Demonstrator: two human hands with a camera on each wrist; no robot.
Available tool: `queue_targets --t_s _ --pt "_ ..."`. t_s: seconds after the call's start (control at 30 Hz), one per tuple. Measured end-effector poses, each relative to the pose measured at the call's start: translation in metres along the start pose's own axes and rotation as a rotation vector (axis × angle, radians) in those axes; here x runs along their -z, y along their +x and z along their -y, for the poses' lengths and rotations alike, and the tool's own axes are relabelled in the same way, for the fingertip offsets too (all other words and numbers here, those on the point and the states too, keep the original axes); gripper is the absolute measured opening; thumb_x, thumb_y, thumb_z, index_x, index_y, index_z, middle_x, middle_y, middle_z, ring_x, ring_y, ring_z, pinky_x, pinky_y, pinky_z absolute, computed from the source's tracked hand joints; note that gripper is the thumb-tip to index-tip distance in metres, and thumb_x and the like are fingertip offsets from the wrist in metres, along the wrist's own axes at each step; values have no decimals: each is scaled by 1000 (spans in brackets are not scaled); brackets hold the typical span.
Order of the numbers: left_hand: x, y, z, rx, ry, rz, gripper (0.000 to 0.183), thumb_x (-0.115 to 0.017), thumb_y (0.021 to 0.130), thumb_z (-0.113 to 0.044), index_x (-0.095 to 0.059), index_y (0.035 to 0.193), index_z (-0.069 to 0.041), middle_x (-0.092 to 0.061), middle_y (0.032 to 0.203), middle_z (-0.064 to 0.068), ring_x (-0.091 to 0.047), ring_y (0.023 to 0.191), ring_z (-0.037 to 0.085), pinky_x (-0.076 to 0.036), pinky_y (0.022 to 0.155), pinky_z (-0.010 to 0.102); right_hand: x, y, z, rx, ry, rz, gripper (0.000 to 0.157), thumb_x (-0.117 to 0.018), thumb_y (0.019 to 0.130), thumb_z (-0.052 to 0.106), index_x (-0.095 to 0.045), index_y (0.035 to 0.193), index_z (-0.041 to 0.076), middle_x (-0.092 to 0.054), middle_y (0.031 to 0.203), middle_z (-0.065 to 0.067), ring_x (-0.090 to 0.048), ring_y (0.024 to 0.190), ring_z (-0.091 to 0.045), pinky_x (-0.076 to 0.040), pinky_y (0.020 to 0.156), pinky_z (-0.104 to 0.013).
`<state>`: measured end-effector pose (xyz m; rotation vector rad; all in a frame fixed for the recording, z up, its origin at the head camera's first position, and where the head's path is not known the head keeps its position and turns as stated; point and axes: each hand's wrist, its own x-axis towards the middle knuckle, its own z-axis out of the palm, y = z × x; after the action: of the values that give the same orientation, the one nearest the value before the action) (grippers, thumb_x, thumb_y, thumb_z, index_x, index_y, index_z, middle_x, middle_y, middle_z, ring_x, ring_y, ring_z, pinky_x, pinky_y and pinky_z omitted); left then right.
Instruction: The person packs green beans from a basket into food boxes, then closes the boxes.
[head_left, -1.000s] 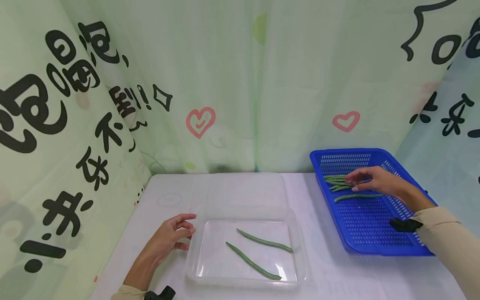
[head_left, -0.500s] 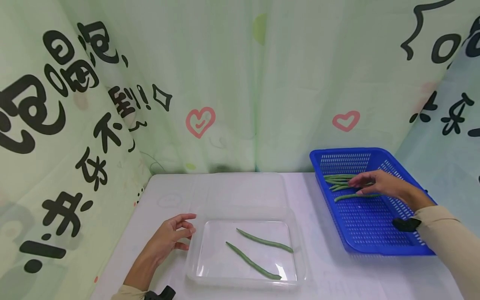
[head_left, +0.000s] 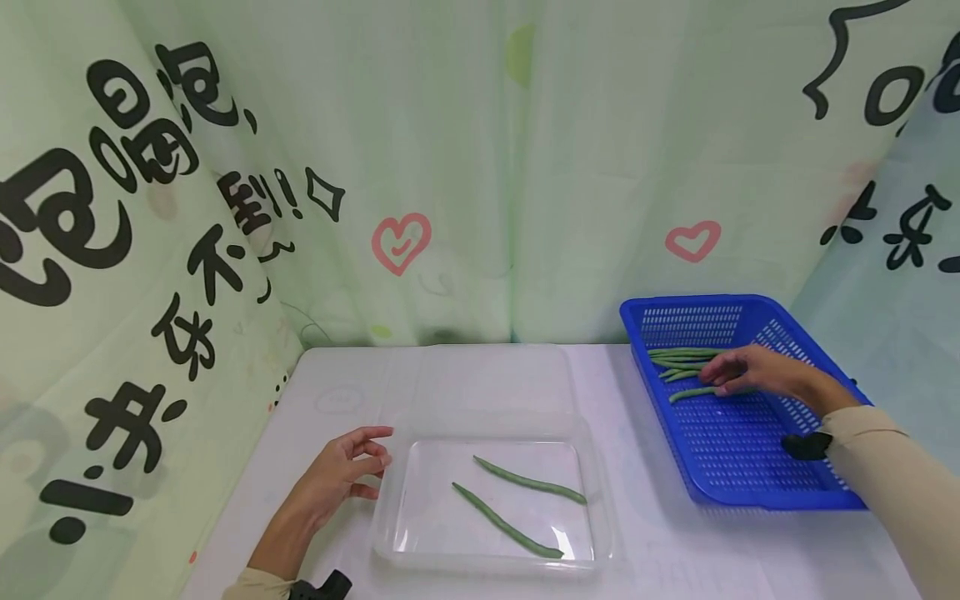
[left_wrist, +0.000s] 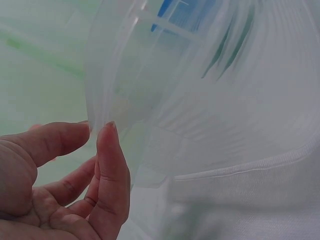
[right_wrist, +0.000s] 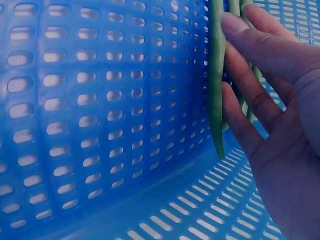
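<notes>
A clear plastic container [head_left: 491, 569] stands on the table with two long green beans, an upper bean [head_left: 528, 482] and a lower bean [head_left: 506, 521], lying inside. My left hand [head_left: 341, 471] pinches its left edge between thumb and fingers, as the left wrist view shows. My right hand [head_left: 765, 371] is down in a blue perforated basket [head_left: 772, 467]. There its thumb and fingertips are right at a single green bean [right_wrist: 216, 75]; whether they grip it I cannot tell. Behind this bean lie several more green beans [head_left: 675, 358], partly covered by the fingers.
The table [head_left: 352, 392] has a white cover, with the basket at its right side and the container in front. A printed light green curtain [head_left: 480, 167] hangs close behind and on both sides.
My right hand has shifted slightly right and lower, from over the group of beans to the single bean, its fingers drawing nearer to it. The left hand stays put.
</notes>
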<state>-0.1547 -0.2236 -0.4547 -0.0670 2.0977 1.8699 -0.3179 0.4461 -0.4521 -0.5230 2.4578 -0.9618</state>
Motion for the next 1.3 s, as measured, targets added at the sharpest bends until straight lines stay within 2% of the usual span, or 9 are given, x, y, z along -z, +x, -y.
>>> queue_targets --t_s 0.27,0.57,0.97,1.3 --pt "0 1 1 4 -5 -3 61 -73 93 -11 -46 146 4 -60 98 1 -63 86 20 -59 63 30 -4 5 3 17 -16 21 30 -74 90 6 -68 116 -7 -69 114 -18 -66 97 -18 -56 82 -23" --pt "0 1 1 3 -7 -2 62 -73 93 -11 -46 146 4 -59 99 1 -63 86 19 -59 62 29 -6 4 9 45 -101 17 21 -73 89 1 -69 108 -6 -68 100 -10 -61 85 -15 -55 74 -23" --pt "1 0 1 -1 -3 3 60 -72 94 -13 -46 147 2 -60 99 1 -62 84 17 -59 64 30 -3 2 25 49 -163 -12 17 -68 93 2 -70 110 -1 -69 100 -10 -61 86 -19 -54 78 -22" --pt "0 0 0 1 3 -6 58 -70 95 -10 -46 146 2 -60 99 2 -64 87 21 -59 63 30 -1 -7 39 61 -193 -98 22 -69 94 5 -71 116 0 -71 111 -16 -65 96 -22 -56 83 -22"
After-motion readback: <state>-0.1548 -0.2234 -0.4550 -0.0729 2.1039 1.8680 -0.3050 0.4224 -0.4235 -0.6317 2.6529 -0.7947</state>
